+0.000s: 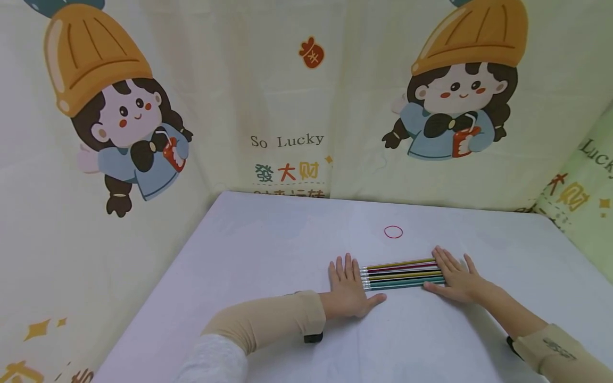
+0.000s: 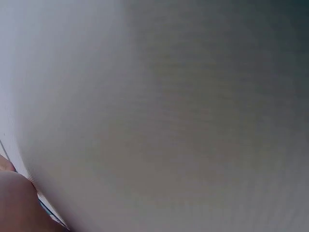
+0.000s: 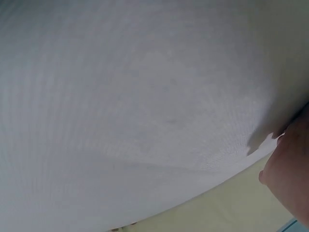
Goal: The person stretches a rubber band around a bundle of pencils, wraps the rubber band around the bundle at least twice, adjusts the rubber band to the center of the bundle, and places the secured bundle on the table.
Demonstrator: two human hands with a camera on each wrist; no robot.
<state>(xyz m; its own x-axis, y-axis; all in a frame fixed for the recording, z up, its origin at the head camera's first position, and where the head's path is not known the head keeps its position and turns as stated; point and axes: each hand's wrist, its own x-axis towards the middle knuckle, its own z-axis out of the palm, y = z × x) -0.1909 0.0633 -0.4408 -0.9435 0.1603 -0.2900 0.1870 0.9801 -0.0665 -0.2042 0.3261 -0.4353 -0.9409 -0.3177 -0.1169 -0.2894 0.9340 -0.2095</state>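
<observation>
Row of coloured pencils (image 1: 402, 274) lies flat on the white bench (image 1: 268, 250), side by side. Left hand (image 1: 348, 287) lies flat at the pencils' eraser ends, fingers straight, touching them. Right hand (image 1: 457, 276) lies flat over the opposite ends, fingers spread. Red rubber band (image 1: 393, 232) sits just beyond the pencils, apart from them. Wrist views show only blurred bench surface.

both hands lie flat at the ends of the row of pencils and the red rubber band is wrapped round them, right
Not quite. The band is not round the pencils: in the head view it lies loose on the table, beyond them and apart. The rest holds: the left hand and right hand lie flat at the row's two ends.
</observation>
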